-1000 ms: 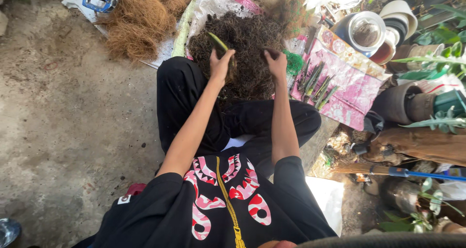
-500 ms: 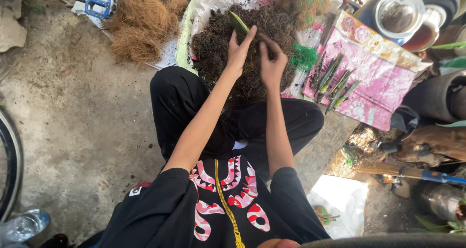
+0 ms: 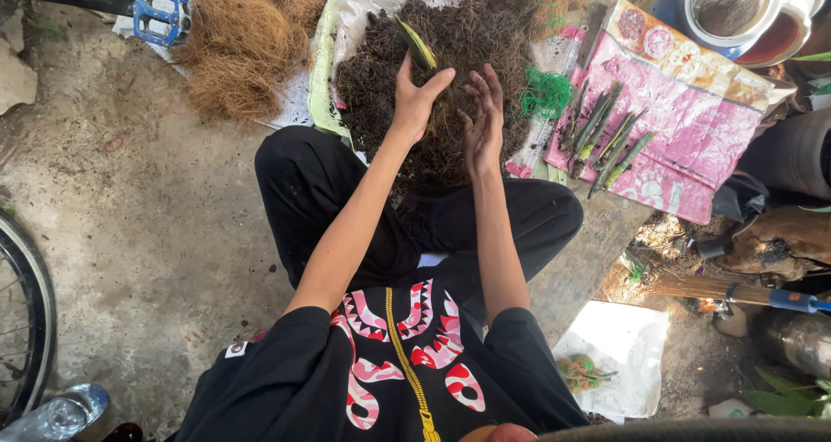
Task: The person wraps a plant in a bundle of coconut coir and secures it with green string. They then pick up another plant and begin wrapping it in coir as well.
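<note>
A mound of dark fibrous soil mix (image 3: 450,35) lies on a white sheet (image 3: 359,9) in front of my crossed legs. My left hand (image 3: 417,96) is closed around a green and yellow plant cutting (image 3: 416,45) and a clump of the mix under it. My right hand (image 3: 481,117) is beside it, fingers spread and dirty, palm turned toward the clump and holding nothing. Both hands hover just above the mound.
Several green cuttings (image 3: 606,139) lie on a pink printed sheet (image 3: 684,113) to the right, next to green netting (image 3: 545,96). A heap of brown coconut fibre (image 3: 247,44) sits at the left, with a blue bicycle pedal (image 3: 156,13). Pots (image 3: 736,9), a broom (image 3: 736,290), a bicycle wheel (image 3: 30,321).
Both hands have pulled back out of the mound toward me. The left hand has lifted the cutting with a clump of mix; the right hand has opened up beside it.
</note>
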